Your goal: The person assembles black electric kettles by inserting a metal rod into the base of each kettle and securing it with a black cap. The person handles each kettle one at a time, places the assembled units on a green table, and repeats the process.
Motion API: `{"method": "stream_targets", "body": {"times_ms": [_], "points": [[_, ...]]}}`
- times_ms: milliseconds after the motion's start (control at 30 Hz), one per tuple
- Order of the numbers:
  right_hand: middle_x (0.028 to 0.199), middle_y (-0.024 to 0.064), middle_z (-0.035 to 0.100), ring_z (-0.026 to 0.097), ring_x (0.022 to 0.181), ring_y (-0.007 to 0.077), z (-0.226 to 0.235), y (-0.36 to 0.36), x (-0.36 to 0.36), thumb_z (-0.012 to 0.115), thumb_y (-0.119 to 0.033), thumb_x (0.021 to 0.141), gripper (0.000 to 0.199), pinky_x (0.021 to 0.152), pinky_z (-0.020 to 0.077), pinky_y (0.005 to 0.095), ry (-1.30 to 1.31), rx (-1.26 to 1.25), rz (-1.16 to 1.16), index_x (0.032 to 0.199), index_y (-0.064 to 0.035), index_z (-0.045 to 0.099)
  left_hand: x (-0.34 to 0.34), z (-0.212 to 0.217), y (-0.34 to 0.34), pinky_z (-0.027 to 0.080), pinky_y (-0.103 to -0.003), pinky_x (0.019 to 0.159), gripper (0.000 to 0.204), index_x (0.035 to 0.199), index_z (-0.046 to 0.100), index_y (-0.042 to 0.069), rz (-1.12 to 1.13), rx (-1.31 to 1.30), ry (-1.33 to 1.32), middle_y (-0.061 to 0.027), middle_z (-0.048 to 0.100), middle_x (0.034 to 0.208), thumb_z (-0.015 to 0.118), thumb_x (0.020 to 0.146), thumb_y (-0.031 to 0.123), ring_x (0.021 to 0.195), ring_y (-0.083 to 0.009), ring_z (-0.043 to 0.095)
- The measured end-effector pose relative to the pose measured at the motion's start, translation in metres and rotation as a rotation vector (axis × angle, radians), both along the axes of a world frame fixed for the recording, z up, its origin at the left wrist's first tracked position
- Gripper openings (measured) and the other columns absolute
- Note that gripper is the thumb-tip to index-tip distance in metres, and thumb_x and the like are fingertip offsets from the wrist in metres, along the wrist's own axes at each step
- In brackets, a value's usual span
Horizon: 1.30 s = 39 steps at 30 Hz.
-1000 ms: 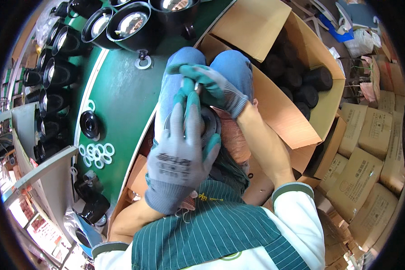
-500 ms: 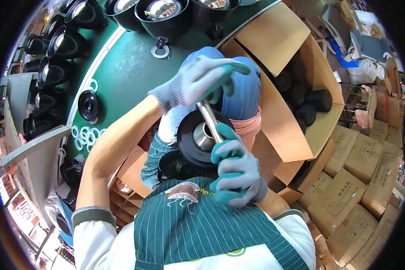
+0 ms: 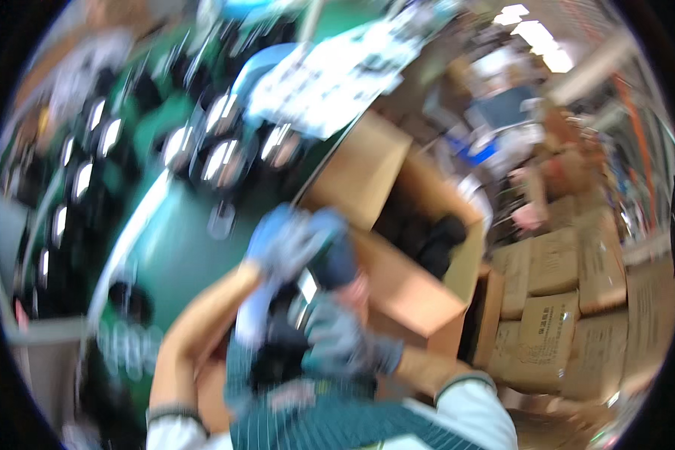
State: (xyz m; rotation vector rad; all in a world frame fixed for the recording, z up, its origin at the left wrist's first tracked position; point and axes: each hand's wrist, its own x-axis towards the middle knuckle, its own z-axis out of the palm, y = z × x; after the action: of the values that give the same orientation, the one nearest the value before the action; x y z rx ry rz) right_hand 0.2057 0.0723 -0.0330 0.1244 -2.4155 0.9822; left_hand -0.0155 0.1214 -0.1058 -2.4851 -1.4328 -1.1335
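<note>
While blur streaks across everything on my feed, I can pick out two gloved hands above the lap: the left hand (image 3: 289, 244) farther out, over the knees of the blue jeans (image 3: 336, 251), and the right hand (image 3: 337, 341) lower, close to the striped green apron (image 3: 315, 427). Between them I catch the glint of a silver metal piece (image 3: 307, 286), slanted, right by the upper edge of the right hand. I see that hand's fingers bent, but whether they close around the metal I cannot tell. The left hand's grip is smeared too; I can't say whether it is wide, narrow or holding anything. Just below the metal sits a dark piece (image 3: 277, 352), its outline lost to me.

Over to the left, I've got the green table (image 3: 180, 244), with black vessels (image 3: 225, 161) showing mirror-bright insides near its far part. One pale ring (image 3: 221, 221) lies apart, nearer the knees, and farther left a cluster of white rings (image 3: 131, 351) rests just beside a black disc (image 3: 130, 300). A patterned sheet (image 3: 330, 86) spreads beyond the vessels. Right of the knees, I'm looking into an open cardboard box (image 3: 412, 289) with dark cylinders (image 3: 446, 240) inside, and past it, brown cartons (image 3: 540, 322) stand stacked.
</note>
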Motion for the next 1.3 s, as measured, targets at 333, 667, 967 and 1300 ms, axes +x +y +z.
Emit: {"method": "stream_targets", "body": {"times_ms": [333,667,967,1300], "points": [[0.166,0.0214,0.025,0.03,0.151,0.0432,-0.053,-0.02,0.032,0.08,-0.067,0.076,0.109,0.122,0.0275,0.0585,-0.439,0.123,-0.428,0.163,-0.0207,0.033,-0.072,-0.042,-0.143,0.035,-0.026,0.043,0.033,0.125,0.067,0.0,0.298,-0.604,-1.624,-0.0009,0.058,0.073,0.055,0.102,0.021,0.049,-0.0084,0.047],[0.161,0.0174,0.04,0.04,0.147,0.0394,-0.004,0.005,0.04,0.076,-0.051,0.087,0.071,0.115,0.0396,0.0537,-0.215,0.046,-0.467,0.147,-0.0178,0.059,-0.176,-0.149,-0.263,0.049,-0.049,0.099,0.076,0.151,0.049,0.006,1.345,-0.564,-0.17,-0.0249,0.064,0.125,0.073,0.087,0.038,0.117,-0.0424,0.061],[0.119,0.0047,0.067,0.061,0.108,0.0128,-0.039,0.043,-0.046,0.058,-0.039,0.108,0.042,0.095,0.0519,0.03,0.298,-1.563,-0.508,0.127,-0.0029,0.066,-0.044,0.043,-0.214,0.036,-0.068,0.111,0.067,0.12,0.063,0.016,0.336,-0.029,-0.152,-0.0341,0.042,0.151,0.092,0.069,0.048,0.137,-0.0566,0.044],[0.16,0.0183,0.043,0.042,0.147,0.0358,-0.056,0.036,-0.134,0.036,-0.056,0.108,0.077,0.121,0.0332,0.0575,-0.313,-1.704,0.352,0.163,-0.0033,0.025,-0.2,0.106,-0.186,0.053,-0.047,0.097,0.054,0.116,0.064,0.004,1.139,0.214,-0.467,-0.0245,0.06,0.134,0.09,0.075,0.028,0.114,-0.0369,0.065]]}}
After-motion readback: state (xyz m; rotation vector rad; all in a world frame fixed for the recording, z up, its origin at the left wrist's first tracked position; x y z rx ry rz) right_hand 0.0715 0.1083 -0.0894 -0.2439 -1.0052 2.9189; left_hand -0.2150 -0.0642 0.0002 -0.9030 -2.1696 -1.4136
